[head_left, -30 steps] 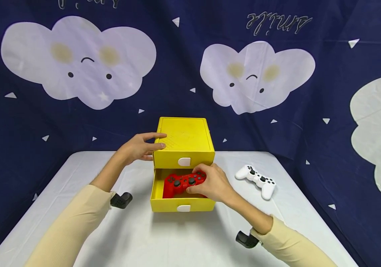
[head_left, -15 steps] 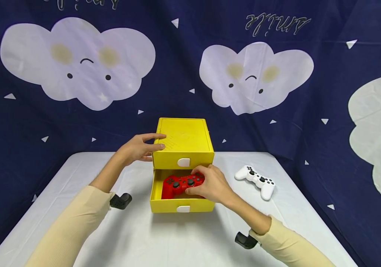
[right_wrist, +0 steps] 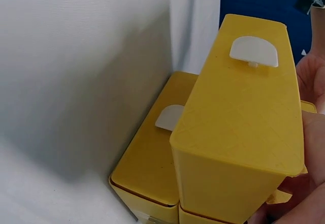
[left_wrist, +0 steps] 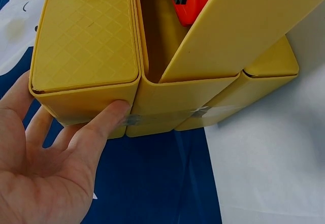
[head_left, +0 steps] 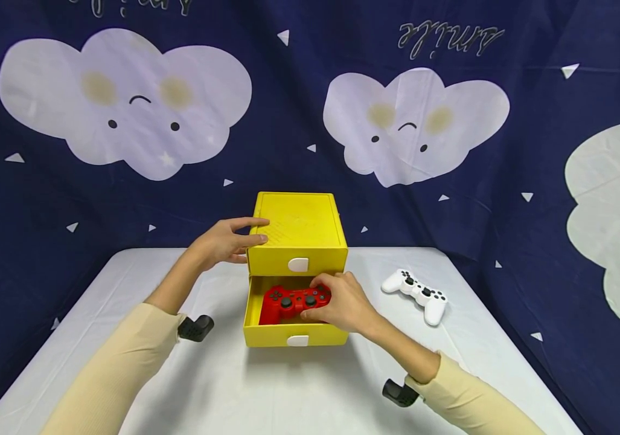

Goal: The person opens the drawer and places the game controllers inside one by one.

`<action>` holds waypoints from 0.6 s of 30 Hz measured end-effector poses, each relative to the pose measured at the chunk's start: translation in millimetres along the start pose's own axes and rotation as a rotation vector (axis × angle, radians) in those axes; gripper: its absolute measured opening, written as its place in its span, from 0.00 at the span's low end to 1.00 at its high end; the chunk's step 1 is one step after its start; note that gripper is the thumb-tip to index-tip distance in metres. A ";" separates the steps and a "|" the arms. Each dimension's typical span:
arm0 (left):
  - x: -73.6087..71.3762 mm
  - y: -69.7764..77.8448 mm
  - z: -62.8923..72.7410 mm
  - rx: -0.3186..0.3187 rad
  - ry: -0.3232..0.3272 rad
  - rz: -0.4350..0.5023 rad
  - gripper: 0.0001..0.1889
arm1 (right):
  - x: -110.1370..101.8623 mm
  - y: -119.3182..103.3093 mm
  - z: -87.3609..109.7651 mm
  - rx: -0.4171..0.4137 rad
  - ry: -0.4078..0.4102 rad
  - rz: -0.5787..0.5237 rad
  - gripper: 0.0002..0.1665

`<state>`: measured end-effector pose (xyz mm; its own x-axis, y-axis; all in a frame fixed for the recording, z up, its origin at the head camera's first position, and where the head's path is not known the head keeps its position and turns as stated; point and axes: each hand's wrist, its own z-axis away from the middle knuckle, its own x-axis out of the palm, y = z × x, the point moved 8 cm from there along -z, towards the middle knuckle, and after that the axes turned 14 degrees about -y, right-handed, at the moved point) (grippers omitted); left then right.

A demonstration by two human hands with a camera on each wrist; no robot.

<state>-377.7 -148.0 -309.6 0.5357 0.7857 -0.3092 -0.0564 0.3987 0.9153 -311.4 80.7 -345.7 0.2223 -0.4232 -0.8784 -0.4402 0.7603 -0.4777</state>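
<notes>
A red game controller lies in the pulled-out drawer of a yellow drawer cabinet. My right hand reaches into that drawer and holds the controller's right end between thumb and fingers, covering that end. My left hand rests against the cabinet's upper left edge, extended fingers over the top and along the side. In the left wrist view its spread fingers touch the cabinet's yellow wall, and a red controller grip shows inside the drawer. The right wrist view shows the drawer's front with its white handle; the controller is hidden there.
A white game controller lies on the white tablecloth, right of the cabinet. Behind the table hangs a dark blue curtain with cloud prints. Below the pulled-out drawer, a further closed drawer shows in the right wrist view.
The red controller and my right hand have shifted slightly left and lower in the drawer. My left hand stays on the cabinet.
</notes>
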 end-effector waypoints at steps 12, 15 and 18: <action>-0.3 0.5 0.2 -0.002 0.004 -0.002 0.32 | 4.8 -1.6 0.5 -0.039 -0.001 0.038 0.30; -0.1 0.4 0.0 -0.005 0.003 0.000 0.32 | 6.4 -0.8 0.4 -0.031 -0.009 0.034 0.30; -0.3 0.5 0.4 -0.004 0.004 0.000 0.32 | 7.3 0.5 0.0 -0.017 -0.014 0.024 0.30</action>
<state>-377.6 -148.3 -308.9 0.5325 0.7877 -0.3098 -0.0599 0.4002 0.9145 -310.1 78.0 -352.4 0.2237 -0.3975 -0.8899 -0.4604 0.7617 -0.4559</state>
